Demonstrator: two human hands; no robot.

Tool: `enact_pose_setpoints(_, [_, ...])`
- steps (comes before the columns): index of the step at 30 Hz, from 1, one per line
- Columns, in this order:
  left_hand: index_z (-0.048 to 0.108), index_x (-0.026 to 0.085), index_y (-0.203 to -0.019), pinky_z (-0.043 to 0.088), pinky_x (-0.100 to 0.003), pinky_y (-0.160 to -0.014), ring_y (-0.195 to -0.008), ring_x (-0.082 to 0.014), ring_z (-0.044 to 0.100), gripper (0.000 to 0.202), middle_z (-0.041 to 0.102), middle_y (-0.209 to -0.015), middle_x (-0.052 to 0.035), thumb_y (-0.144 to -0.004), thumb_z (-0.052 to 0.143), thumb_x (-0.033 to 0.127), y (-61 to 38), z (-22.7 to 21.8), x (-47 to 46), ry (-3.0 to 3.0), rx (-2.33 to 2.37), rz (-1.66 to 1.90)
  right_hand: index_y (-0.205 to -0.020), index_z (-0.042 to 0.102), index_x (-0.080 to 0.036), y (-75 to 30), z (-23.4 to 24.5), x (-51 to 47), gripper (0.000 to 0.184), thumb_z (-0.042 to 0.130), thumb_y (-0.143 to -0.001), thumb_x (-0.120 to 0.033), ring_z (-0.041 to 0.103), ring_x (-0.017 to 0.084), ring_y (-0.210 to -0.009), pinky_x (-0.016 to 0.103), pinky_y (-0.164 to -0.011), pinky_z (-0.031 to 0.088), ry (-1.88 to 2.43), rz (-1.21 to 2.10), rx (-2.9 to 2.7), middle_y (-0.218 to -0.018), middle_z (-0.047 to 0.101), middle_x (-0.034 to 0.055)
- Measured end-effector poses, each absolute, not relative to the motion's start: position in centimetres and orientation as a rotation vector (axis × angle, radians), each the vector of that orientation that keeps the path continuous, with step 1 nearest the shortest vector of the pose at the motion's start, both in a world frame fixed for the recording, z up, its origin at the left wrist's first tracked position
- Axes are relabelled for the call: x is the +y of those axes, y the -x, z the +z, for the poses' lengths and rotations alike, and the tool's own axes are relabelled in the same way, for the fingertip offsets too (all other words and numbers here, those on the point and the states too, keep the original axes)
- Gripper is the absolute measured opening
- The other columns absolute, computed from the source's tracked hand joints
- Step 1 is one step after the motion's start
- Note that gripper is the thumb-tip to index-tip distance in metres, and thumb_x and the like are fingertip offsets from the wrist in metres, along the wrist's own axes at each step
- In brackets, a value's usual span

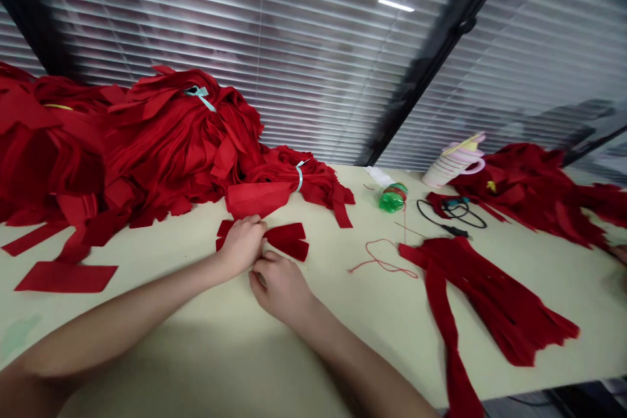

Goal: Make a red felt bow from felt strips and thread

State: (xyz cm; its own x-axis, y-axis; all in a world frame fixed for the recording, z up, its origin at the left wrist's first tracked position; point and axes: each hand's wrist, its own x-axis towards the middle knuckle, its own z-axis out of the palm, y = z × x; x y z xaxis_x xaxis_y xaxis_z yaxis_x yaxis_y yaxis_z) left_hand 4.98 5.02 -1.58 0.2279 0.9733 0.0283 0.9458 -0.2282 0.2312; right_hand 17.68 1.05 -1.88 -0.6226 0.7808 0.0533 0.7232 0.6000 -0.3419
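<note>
A small red fabric bow (288,240) lies on the pale table, its two ends spread out to either side. My left hand (243,245) is closed on its pinched middle and covers part of the left half. Just in front of the bow, my right hand (283,286) is closed, thumb and fingers curled together close to the left fingertips. Whatever it grips is too small or hidden to make out. To the right, red thread (385,266) lies in loose loops, running up to a green bottle-like spool (392,197) wound with red.
Large bundles of red fabric strips (171,134) fill the back left, some tied with light-blue ribbon. More red strips (490,290) lie at the right, near a black cable (453,230) and a striped mug (448,166). Window blinds (304,65) stand behind the table.
</note>
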Motion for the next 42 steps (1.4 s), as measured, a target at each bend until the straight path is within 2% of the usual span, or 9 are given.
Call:
enact_pose_setpoints(9, [0.06,0.013,-0.092,0.044,-0.029,-0.065,-0.08,-0.0198,0.06,0.017,0.057,-0.096,-0.0084,-0.084,0.045,0.017,-4.9,-1.7,4.8,-2.287,1.855,0.219,-0.068,0.059,-0.016,-18.2,-1.8,1.4,0.015,0.049,-0.078,-0.018,0.053,0.011,-0.067,0.021,-0.058,0.036,1.232,0.562,-2.572,-0.072,0.054,0.0018])
enact_pose_setpoints(17, [0.059,0.01,-0.089,0.045,-0.032,-0.071,-0.082,-0.0221,0.059,0.018,0.056,-0.093,-0.0118,-0.083,0.043,0.016,-4.4,-2.4,5.4,-2.319,1.791,0.228,-0.072,0.06,-0.017,-18.2,-2.1,1.4,0.011,0.05,-0.076,-0.016,0.054,0.01,-0.069,0.019,-0.058,0.036,1.205,0.605,-2.551,-0.074,0.057,0.0015])
enact_pose_setpoints(23, [0.057,0.009,-0.085,0.046,-0.031,-0.071,-0.08,-0.0214,0.059,0.014,0.055,-0.087,-0.0118,-0.079,0.045,0.014,-4.4,-2.6,5.1,-2.351,1.659,0.231,-0.067,0.059,-0.018,-18.6,-1.6,2.0,0.012,0.051,-0.075,-0.021,0.053,0.011,-0.064,0.022,-0.055,0.033,1.404,0.46,-2.429,-0.073,0.058,0.0008])
enact_pose_setpoints(26, [0.057,0.01,-0.083,0.045,-0.031,-0.073,-0.082,-0.0217,0.058,0.013,0.056,-0.086,-0.0109,-0.078,0.045,0.012,-4.8,-2.4,4.3,-2.384,1.568,0.231,-0.075,0.059,-0.019,-19.5,-0.9,2.7,0.009,0.051,-0.072,-0.016,0.055,0.013,-0.071,0.022,-0.061,0.036,1.421,0.433,-2.356,-0.081,0.059,0.0015])
enact_pose_setpoints(30, [0.057,0.009,-0.092,0.046,-0.032,-0.075,-0.087,-0.0224,0.057,0.018,0.056,-0.089,-0.0115,-0.078,0.047,0.012,-5.2,-2.4,3.4,-2.413,1.502,0.239,-0.085,0.057,-0.017,-20.3,-0.5,3.7,0.019,0.057,-0.066,-0.018,0.054,0.016,-0.082,0.025,-0.068,0.038,1.447,0.494,-2.348,-0.088,0.06,0.004])
enact_pose_setpoints(32, [0.057,0.01,-0.091,0.046,-0.031,-0.076,-0.087,-0.0215,0.058,0.018,0.056,-0.09,-0.0107,-0.077,0.047,0.011,-5.2,-2.5,3.5,-2.417,1.494,0.241,-0.083,0.056,-0.017,-20.2,-0.7,4.0,0.02,0.06,-0.063,-0.018,0.054,0.016,-0.081,0.026,-0.068,0.037,1.449,0.544,-2.375,-0.084,0.061,0.003])
enact_pose_setpoints(36, [0.059,0.013,-0.085,0.046,-0.029,-0.077,-0.084,-0.0197,0.057,0.014,0.057,-0.087,-0.0085,-0.076,0.048,0.01,-5.0,-2.1,4.0,-2.448,1.477,0.224,-0.068,0.055,-0.016,-19.7,-1.3,4.1,0.006,0.057,-0.063,-0.015,0.054,0.014,-0.071,0.025,-0.067,0.036,1.429,0.575,-2.408,-0.074,0.061,0.0003])
enact_pose_setpoints(39, [0.06,0.01,-0.084,0.045,-0.034,-0.077,-0.084,-0.0233,0.056,0.017,0.057,-0.087,-0.0121,-0.077,0.045,0.008,-5.4,-0.7,2.7,-2.49,1.523,0.196,-0.065,0.055,-0.016,-19.7,-1.5,4.2,0.003,0.056,-0.063,-0.014,0.054,0.014,-0.072,0.025,-0.067,0.035,1.391,0.57,-2.427,-0.073,0.061,0.0008])
enact_pose_setpoints(42, [0.057,0.007,-0.103,0.041,-0.045,-0.08,-0.092,-0.0302,0.052,0.029,0.056,-0.098,-0.0175,-0.079,0.041,0.008,-6.4,1.4,-0.8,-2.58,1.593,0.21,-0.066,0.056,-0.016,-20.0,-1.6,4.2,0.004,0.055,-0.063,-0.013,0.054,0.015,-0.074,0.024,-0.066,0.034,1.339,0.581,-2.442,-0.076,0.061,0.0014])
